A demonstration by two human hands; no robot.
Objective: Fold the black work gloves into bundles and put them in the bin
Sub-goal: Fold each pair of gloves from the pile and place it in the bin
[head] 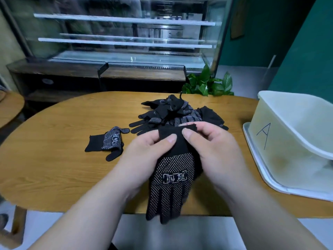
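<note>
1. Left hand [144, 150]: thumb and fingers pinch the plain black cuff of a glove [173, 177] at its left side.
2. Right hand [214, 147]: thumb and fingers pinch the same cuff at its right side, close beside the left thumb; the two hands hold the cuff edge between them.
3. Glove: dotted side up, printed label at mid-palm. It hangs from the cuff toward the near edge of the worktop [63, 159], with the fingertips past that edge.
4. Pile [173, 112]: more black dotted gloves lie heaped loosely just beyond the hands, near the middle of the worktop.
5. Bundle [110, 141]: one folded glove bundle lies on the worktop left of the hands, apart from the pile, with two fingertips sticking out.
6. Bin [295, 141]: white, marked "A" on its near wall, sitting on a white tray [261, 170] at the right end of the worktop. No glove shows inside, though its floor is partly hidden.
7. Plant [207, 83]: green leaves stand beyond the far edge.
</note>
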